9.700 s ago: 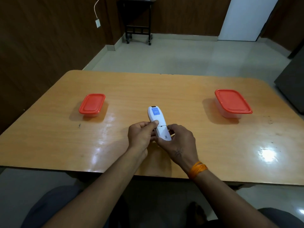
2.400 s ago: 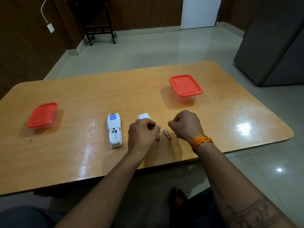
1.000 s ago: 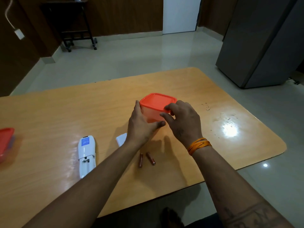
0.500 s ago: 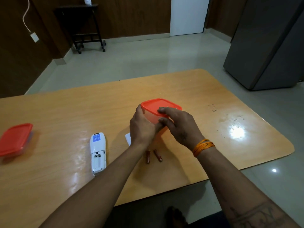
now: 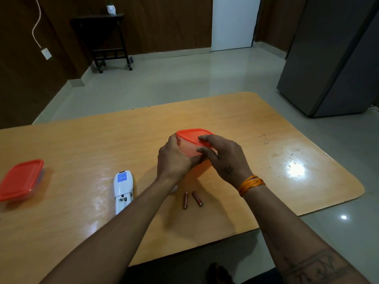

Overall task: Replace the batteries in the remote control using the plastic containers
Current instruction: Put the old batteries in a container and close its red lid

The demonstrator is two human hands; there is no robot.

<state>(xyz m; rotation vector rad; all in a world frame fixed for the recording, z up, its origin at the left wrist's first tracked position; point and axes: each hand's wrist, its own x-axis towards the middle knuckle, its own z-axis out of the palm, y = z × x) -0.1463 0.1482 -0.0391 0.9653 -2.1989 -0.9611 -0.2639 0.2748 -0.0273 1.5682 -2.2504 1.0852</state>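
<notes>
— What are the fingers [image 5: 202, 138] doing?
— Right hand [image 5: 223, 156] hooks the red lid; left hand [image 5: 174, 160] grips the tub [image 5: 191, 148]. A moment ago it sat farther off; now it's pulled close, so opening comes next.
— Anything inside?
— Can't tell. The other tub [image 5: 20, 179] stays shut, far left. Two batteries [image 5: 191, 199] lie on the counter [image 5: 266, 191], beside the opened remote [image 5: 123, 189].

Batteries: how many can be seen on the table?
2. Both lie loose side by side near the table's front edge, one left of the other. More may sit hidden inside the closed containers.
</notes>
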